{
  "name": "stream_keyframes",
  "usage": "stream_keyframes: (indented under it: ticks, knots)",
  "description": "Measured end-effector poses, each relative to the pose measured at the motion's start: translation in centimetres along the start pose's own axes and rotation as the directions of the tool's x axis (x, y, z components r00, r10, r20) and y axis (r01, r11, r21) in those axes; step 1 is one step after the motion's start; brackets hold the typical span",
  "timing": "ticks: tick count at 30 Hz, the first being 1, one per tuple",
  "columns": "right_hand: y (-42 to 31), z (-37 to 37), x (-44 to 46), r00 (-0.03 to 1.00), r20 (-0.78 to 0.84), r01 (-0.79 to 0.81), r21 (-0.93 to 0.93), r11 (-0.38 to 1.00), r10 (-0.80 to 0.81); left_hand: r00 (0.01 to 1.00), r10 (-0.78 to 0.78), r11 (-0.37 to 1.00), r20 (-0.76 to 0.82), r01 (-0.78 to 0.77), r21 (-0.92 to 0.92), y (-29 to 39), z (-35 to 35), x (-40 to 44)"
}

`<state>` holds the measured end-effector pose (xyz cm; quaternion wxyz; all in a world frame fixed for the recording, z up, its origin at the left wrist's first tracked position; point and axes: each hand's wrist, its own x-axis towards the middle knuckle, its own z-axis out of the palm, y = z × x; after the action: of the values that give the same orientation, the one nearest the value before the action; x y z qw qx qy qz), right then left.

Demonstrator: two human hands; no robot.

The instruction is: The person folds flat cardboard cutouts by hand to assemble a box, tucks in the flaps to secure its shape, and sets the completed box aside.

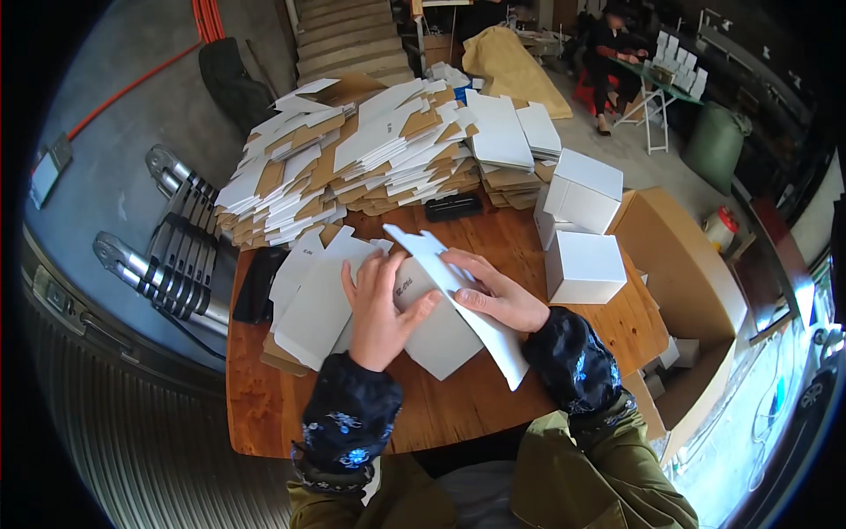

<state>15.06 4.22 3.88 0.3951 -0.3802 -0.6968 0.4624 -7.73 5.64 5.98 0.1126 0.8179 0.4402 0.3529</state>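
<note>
My right hand (500,293) grips a white cardboard carton (492,339), still folded nearly flat and tilted on edge, with the thumb on the near face. Facing it is my left hand (383,309), thumb and fingers spread apart, beside a white panel with small dark print (432,331). Whether that panel belongs to the same carton I cannot tell. Flat white carton blanks (310,304) lie to the left of my left hand. To the right of my right hand stands a closed white box (586,267).
A large pile of flat cartons (370,145) covers the back of the wooden table (264,401). More white boxes (582,189) stand at the right, beside a big open cardboard box (692,264). A black case (453,206) lies mid-table. Another person (608,66) sits at a green table (656,78).
</note>
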Motion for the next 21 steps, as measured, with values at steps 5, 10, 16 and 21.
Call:
stream_keyframes:
  ticks: [5,10,16,21]
  knots:
    - [-0.2,-0.2,0.1,0.975,0.203,0.112,-0.067,0.991,-0.096,0.905,-0.129,0.887,0.405,0.288,-0.361,-0.5,-3.1,0.7]
    - [-0.7,0.1,-0.8,0.956,0.284,0.093,-0.082,0.992,-0.067,0.853,-0.161,0.711,0.496,0.449,-0.541,-0.5,-3.6,-0.5]
    - [-4.4,-0.8,-2.7,0.930,0.366,0.061,-0.230,0.971,0.028,0.813,-0.385,0.656,0.436,0.574,-0.490,-0.4,-3.2,-1.9]
    - [-4.6,3.3,-5.1,0.988,0.083,0.145,-0.805,0.575,-0.131,0.795,-0.355,0.592,0.492,0.598,-0.540,-0.3,-1.9,-1.8]
